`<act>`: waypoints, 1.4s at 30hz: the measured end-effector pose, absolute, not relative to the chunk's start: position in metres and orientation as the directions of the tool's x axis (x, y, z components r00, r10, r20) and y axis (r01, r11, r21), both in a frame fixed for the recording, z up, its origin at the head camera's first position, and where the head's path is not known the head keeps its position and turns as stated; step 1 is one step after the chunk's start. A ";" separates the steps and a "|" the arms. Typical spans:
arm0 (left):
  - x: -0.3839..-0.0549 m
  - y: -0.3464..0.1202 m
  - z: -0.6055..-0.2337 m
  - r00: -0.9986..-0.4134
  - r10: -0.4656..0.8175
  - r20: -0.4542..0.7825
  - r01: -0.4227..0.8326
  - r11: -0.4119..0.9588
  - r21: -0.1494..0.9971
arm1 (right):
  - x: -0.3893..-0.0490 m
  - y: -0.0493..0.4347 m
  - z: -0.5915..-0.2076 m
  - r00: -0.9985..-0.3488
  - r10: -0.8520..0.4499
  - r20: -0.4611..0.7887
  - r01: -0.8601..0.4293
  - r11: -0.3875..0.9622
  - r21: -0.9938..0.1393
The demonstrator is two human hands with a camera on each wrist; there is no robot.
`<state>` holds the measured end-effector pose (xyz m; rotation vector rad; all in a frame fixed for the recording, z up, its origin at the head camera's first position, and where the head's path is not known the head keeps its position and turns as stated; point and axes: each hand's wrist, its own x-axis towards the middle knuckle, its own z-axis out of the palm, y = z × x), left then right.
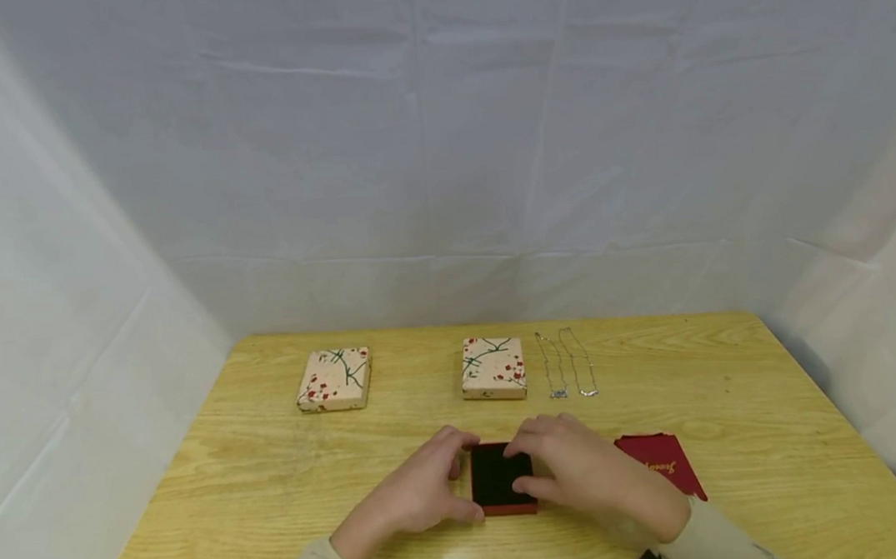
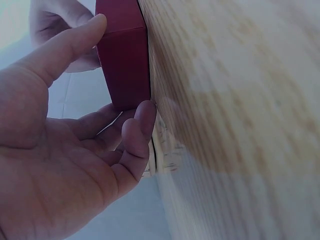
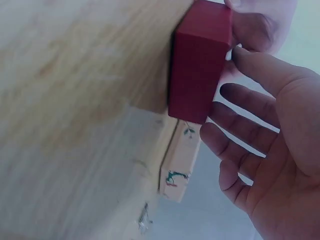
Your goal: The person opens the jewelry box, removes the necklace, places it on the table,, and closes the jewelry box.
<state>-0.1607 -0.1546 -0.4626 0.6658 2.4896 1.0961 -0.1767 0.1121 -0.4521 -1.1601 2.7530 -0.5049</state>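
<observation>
Worktop of yellowish wood carries a red box toward its near edge, about midway between left and right edges; inside, we see a black insert. The left hand holds the box's left side, thumb at the near corner, bent fingers at the far one. The right hand has its fingers loosely bent, thumb and forefinger apart with their tips over the insert; we cannot tell whether they press on it. Farther back we find a cream floral box near the worktop's far left corner and a matching floral box near the middle of the far edge. Just right of the latter, we see a silver necklace beside a second necklace. Maroon gold-lettered pouches lie beside the right forearm, toward the worktop's right edge. White sheeting hangs behind.
</observation>
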 end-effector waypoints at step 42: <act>-0.160 -0.154 -0.461 -0.834 0.530 -0.154 0.240 0.599 0.763 | -0.173 0.258 -0.432 -0.805 -0.544 -0.237 -0.439 0.815 -0.378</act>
